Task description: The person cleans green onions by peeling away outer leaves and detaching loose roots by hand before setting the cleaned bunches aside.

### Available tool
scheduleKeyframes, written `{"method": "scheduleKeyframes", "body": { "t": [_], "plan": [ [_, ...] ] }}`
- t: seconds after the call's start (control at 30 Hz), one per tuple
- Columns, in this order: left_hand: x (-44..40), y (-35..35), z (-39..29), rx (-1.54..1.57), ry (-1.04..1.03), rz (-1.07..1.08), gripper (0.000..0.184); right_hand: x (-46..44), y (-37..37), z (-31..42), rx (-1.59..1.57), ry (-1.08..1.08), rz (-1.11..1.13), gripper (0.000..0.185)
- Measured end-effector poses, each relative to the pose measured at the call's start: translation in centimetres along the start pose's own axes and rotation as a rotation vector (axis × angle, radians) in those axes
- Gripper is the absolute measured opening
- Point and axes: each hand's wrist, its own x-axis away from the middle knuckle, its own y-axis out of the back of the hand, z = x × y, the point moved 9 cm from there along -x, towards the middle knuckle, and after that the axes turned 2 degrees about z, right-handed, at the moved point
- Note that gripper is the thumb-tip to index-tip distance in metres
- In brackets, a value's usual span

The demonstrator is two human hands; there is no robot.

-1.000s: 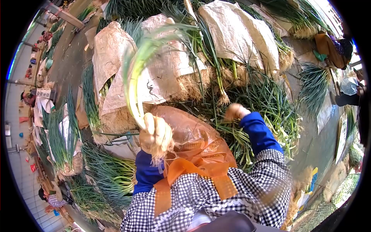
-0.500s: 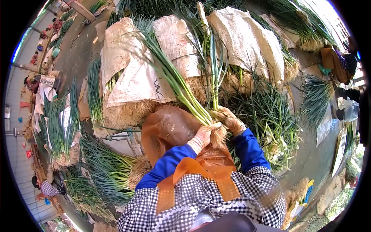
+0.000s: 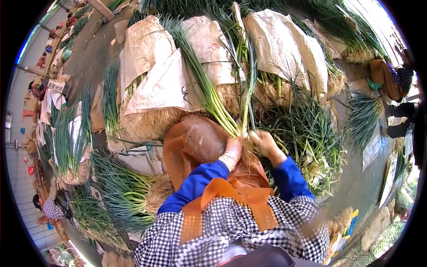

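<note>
My left hand [image 3: 232, 152] is wrapped round the white lower ends of a bunch of green onions [image 3: 213, 102]. Their long leaves fan up and to the left, and pale stringy roots [image 3: 252, 161] hang below between my hands. Close beside it, my right hand [image 3: 265, 146] has its fingers curled in a pinch at the base of an upright green onion [image 3: 247, 100]. Exactly what lies between those fingertips is partly hidden. Under both hands spreads a brown waterproof apron [image 3: 195, 142] over my lap.
Pale sacks [image 3: 275, 44] cover rooted bundles in front. A heap of loose leaves and trimmings [image 3: 307, 138] lies to the right. More green onions [image 3: 129, 196] are stacked at the left. Another person [image 3: 53, 207] sits at the far left, and someone's dark legs [image 3: 402, 120] show at the right.
My left hand has turned more upright and shifted slightly left. My right hand has turned, its fingers now curled beside the stalk bases. The bunch stays held, its roots hanging lower.
</note>
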Motion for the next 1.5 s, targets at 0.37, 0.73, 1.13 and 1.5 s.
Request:
{"method": "scheduleKeyframes", "body": {
  "t": [0.37,0.73,1.13,1.5],
  "plan": [
    [0.1,0.0,0.0,-0.403,-0.230,-0.008,0.016,-3.4,6.9,2.4,0.779,0.005,-0.325,0.048],
    [1.8,-2.1,-2.4,-1.022,-0.353,-0.068,0.025,-14.8,6.2,2.5,1.512,0.036,-0.337,0.019],
    [-2.7,0.7,-0.1,-0.234,-0.275,0.032,0.025,5.6,2.2,4.2,0.372,0.125,0.043,0.025],
    [0.5,-1.0,0.6,-0.015,0.109,0.145,0.016,-1.3,8.0,-1.3,0.184,-0.086,-0.059,0.047]
  ]
}}
